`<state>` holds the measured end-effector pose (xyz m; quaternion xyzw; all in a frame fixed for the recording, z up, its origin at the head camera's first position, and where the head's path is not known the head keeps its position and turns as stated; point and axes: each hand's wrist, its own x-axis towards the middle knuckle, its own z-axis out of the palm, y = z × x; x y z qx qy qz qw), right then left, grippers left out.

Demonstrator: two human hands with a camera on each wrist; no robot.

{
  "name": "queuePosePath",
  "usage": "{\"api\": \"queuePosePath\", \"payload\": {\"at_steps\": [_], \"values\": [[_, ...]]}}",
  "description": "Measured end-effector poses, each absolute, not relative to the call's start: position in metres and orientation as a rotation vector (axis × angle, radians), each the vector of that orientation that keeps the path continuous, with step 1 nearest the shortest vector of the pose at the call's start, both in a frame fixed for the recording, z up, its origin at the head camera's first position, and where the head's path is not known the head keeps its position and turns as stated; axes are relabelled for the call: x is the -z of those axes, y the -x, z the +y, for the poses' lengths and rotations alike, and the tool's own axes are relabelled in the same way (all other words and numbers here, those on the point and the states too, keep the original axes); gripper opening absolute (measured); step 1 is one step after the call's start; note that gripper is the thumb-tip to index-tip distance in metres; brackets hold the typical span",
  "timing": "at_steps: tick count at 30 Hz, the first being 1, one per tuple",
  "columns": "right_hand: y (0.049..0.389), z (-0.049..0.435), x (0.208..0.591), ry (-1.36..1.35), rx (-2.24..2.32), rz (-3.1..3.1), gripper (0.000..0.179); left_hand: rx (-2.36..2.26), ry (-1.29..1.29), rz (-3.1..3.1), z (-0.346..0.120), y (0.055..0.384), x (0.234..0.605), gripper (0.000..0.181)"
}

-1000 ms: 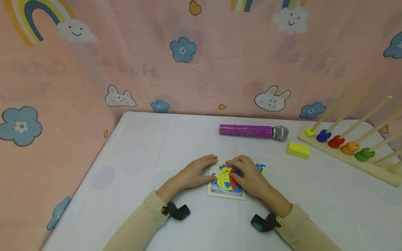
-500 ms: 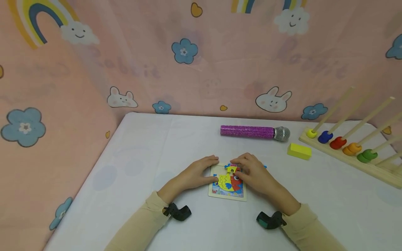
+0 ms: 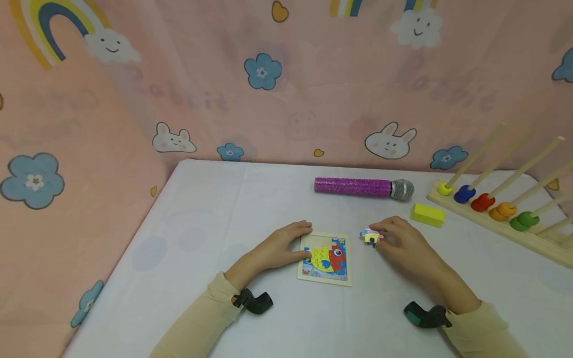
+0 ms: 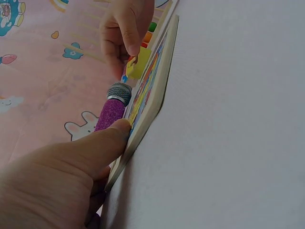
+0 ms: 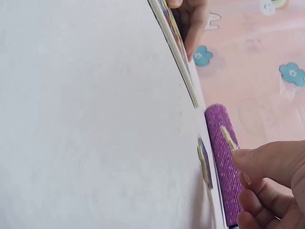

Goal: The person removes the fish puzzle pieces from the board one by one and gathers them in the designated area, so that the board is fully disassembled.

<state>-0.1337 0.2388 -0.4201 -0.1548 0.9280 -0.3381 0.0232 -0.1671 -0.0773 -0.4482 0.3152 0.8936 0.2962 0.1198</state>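
Seemingly to steady the puzzle [image 3: 327, 261], the left hand [image 3: 277, 247] lies spread against it; the right hand [image 3: 405, 243] pinches a piece [image 5: 229, 137].

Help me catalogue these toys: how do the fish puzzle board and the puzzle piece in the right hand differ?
The fish puzzle board lies flat on the table; the puzzle piece is pinched by the right hand. The board is larger and straight-sided; the piece is smaller and irregular in outline. Both show yellow.
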Motion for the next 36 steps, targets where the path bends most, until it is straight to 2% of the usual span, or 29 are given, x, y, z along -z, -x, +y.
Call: {"api": "queuePosePath", "payload": {"at_steps": [16, 25, 36], "values": [[0.118, 0.295, 0.431, 0.420, 0.950, 3.030, 0.031, -0.875, -0.914, 2.599, -0.076, 0.167, 0.449, 0.065], [0.116, 0.297, 0.445, 0.422, 1.032, 3.061, 0.030, -0.871, -0.902, 2.593, -0.077, 0.165, 0.447, 0.064], [0.118, 0.299, 0.446, 0.427, 1.027, 3.042, 0.032, -0.885, -0.923, 2.601, -0.077, 0.167, 0.446, 0.065]]}}
